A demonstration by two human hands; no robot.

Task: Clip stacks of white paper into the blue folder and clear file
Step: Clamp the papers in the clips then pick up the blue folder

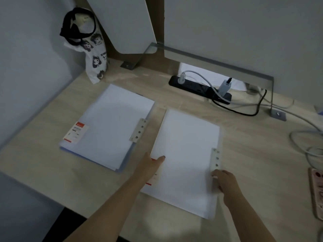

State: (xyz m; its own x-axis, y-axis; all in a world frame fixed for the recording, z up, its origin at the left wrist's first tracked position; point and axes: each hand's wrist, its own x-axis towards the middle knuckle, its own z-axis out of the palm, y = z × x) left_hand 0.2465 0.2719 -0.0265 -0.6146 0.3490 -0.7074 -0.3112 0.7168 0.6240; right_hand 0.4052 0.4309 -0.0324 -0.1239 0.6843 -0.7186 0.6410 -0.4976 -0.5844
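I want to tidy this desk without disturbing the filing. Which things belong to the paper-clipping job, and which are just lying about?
Job: blue folder; clear file; white paper in it; metal clip on it; left hand resting on the file; right hand gripping the clip.
Lying about: black power strip; printed bag; cables; pink power strip.

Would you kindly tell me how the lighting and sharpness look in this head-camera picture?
Head view: dim overall, brightest in the gap behind the power strip; a soft grey shadow crosses the paper in the blue folder; its label print is too blurred to read; the left hand and right hand on the clear file look slightly soft.
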